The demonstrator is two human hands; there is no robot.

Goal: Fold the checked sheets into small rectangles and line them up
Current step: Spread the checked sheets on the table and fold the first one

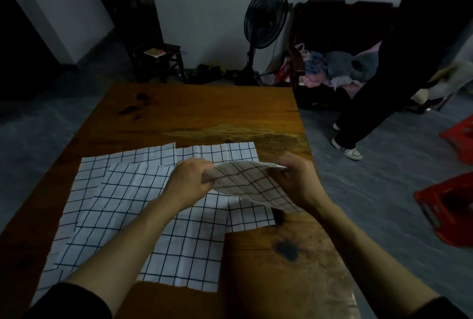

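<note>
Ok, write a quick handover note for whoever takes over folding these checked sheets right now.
Left hand and right hand each grip an edge of one checked sheet, held up above the wooden table.
Several other checked sheets lie flat and overlapping on the table, unfolded.
Done: no small rectangles visible, nothing lined up.
Left: fold the held sheet, then the rest, and line them up.

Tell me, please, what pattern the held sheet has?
White sheet with dark grid checks; head view.
</note>
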